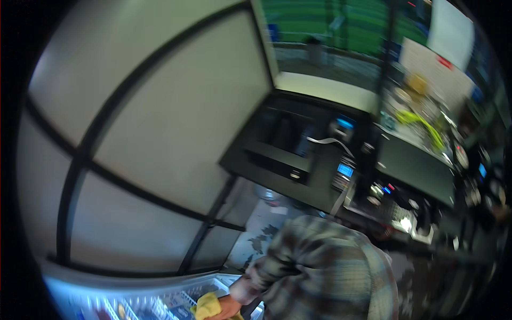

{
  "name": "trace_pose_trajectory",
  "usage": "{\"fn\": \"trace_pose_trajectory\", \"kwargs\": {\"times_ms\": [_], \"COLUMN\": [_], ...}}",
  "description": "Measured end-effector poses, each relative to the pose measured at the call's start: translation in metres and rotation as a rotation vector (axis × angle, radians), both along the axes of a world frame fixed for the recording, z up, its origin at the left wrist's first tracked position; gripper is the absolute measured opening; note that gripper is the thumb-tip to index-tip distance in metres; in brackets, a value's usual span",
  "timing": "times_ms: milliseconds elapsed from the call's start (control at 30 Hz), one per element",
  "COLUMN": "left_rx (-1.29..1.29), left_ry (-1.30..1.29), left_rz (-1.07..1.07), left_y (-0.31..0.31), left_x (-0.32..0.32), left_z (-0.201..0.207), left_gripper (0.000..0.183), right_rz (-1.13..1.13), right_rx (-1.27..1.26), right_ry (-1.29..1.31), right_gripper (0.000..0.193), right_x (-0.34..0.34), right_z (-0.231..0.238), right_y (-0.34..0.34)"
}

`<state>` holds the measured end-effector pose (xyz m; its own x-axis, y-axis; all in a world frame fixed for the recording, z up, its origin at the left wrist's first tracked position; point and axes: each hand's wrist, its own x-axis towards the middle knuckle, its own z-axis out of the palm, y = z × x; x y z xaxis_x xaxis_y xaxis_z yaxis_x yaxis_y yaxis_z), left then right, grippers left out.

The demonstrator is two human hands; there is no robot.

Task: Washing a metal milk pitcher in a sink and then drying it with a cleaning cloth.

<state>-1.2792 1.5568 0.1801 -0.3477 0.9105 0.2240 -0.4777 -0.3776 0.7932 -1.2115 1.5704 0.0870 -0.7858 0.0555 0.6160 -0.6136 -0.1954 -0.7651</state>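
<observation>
A plaid sleeve rises from the lower edge, bends at the elbow and comes down toward the left. At its end is my right hand (230, 308), its fingers closed on a yellow cloth (208, 306). Hand and cloth are over a lit white chest (128, 282) with white wire baskets and small packets inside, partly cut off by the lower edge. Whether the cloth touches a basket I cannot tell. My left hand does not show.
Ahead stands a black counter (314, 189) with a dark box-shaped machine (280, 160), a card terminal (343, 176) and a small device with a blue screen (342, 127). Framed pale panels (181, 101) rise at left. Cluttered worktops with a dark lid (416, 165) extend right.
</observation>
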Motion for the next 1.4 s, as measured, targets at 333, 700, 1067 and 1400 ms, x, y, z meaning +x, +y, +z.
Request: {"fn": "trace_pose_trajectory", "kwargs": {"times_ms": [333, 700, 1067, 1400], "left_rx": [-0.023, 0.04, 0.121, 0.764], "left_ry": [0.193, 0.332, 0.553, 1.526], "left_rz": [-0.081, -0.003, 0.076, -0.101], "left_y": [-0.036, -0.095, -0.068, 0.163], "left_x": [0.048, 0.047, 0.201, 0.519], "left_z": [-0.015, -0.029, 0.056, 0.116], "left_gripper": [0.073, 0.063, 0.083, 0.077], "right_rz": [-0.165, -0.309, -0.81, -1.476], "right_rx": [0.178, 0.2, 0.423, 0.02], "right_ry": [0.039, -0.091, -0.56, -0.862], "right_gripper": [0.036, 0.037, 0.041, 0.036], "right_x": [0.01, 0.072, 0.348, 0.558], "right_z": [-0.021, -0.055, -0.088, -0.072], "right_y": [-0.034, -0.072, -0.065, -0.186]}}
